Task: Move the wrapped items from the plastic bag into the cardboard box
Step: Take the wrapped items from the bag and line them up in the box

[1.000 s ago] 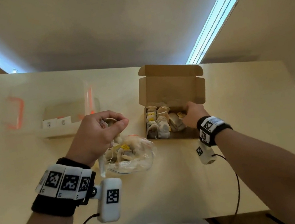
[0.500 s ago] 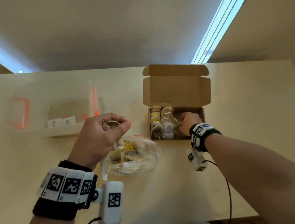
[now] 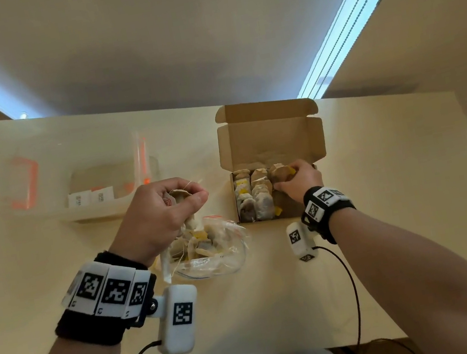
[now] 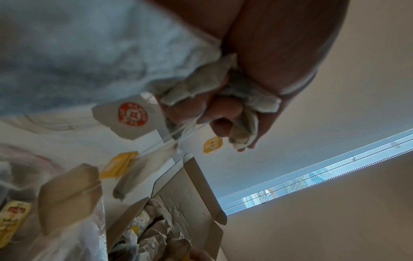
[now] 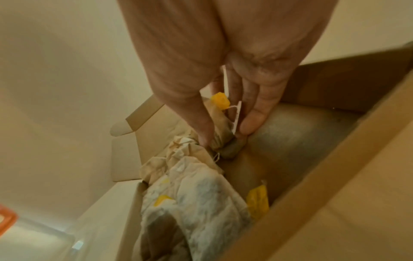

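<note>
The open cardboard box point(image 3: 270, 136) stands on the table, with rows of wrapped tea bags point(image 3: 252, 195) filling its left side. My right hand point(image 3: 284, 174) is inside the box at the back right and pinches a brown tea bag point(image 3: 279, 172). The right wrist view shows thumb and fingers of that hand point(image 5: 225, 136) closed on the bag point(image 5: 220, 141), its yellow tag point(image 5: 220, 100) sticking up. My left hand point(image 3: 185, 196) grips a bunch of tea bags point(image 4: 196, 84) by their tops above the clear plastic bag point(image 3: 228, 259), which holds several more. Strings and tags point(image 4: 133, 114) dangle from the bunch.
A clear plastic container point(image 3: 114, 182) with orange latches sits at the back left of the table. Cables from both wrist cameras trail over the table's near edge point(image 3: 288, 351). The box lid point(image 3: 267, 108) stands upright behind the box.
My right hand has stayed in the box and shifted slightly toward its back right corner with a tea bag. The left hand still holds its bunch above the bag.
</note>
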